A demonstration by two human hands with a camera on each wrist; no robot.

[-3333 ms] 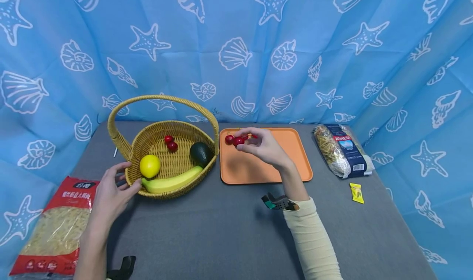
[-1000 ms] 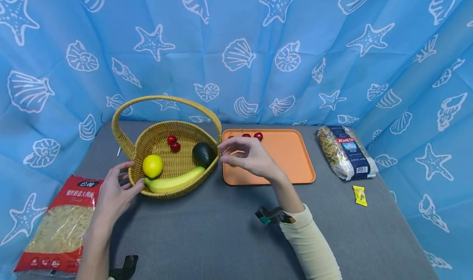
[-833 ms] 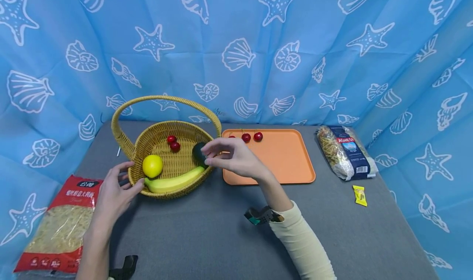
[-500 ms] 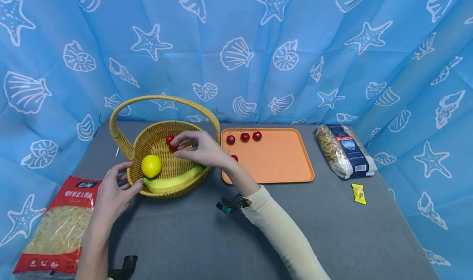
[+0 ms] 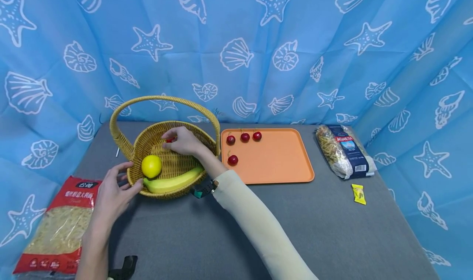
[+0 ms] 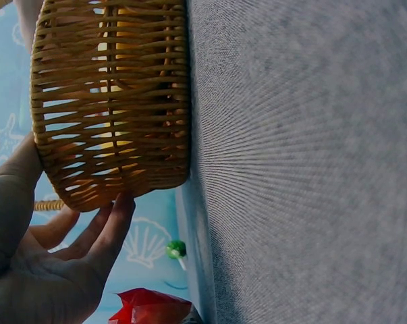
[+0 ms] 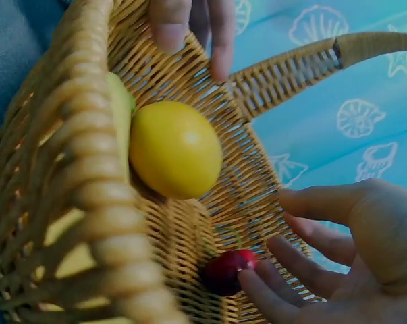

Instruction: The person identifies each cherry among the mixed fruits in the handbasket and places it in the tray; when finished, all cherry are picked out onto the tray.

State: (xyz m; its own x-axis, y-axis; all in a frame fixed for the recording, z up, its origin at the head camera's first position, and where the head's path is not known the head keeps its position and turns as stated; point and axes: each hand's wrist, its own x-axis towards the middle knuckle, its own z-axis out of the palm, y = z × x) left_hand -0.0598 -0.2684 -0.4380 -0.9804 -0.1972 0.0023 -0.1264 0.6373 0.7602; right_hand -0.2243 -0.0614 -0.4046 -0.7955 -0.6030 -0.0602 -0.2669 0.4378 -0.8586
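Observation:
My left hand [image 5: 111, 196] grips the left end of the wicker basket [image 5: 170, 163], its thumb over the rim. In the left wrist view its fingers curve against the basket's outer wall. My right hand [image 5: 183, 141] reaches down inside the basket, thumb and fingers spread around the red cherries there. One cherry [image 7: 227, 271] shows against the wicker in the right wrist view, a fingertip at its side. A lemon [image 7: 176, 150] and a banana [image 5: 173, 183] lie in the basket too. The avocado is mostly hidden by my right arm.
Several cherries [image 5: 244, 137] sit on the left part of an orange tray [image 5: 277, 161]. A red-ended pasta bag [image 5: 60, 222] lies at left, an Agnesi pasta bag [image 5: 344, 150] and a yellow wrapped candy [image 5: 358, 193] at right. A green lollipop [image 6: 176, 249] stands behind the basket.
My right hand has moved left from the tray, over the avocado, into the basket at the cherries. Several cherries now lie apart on the tray. My left hand keeps its grip.

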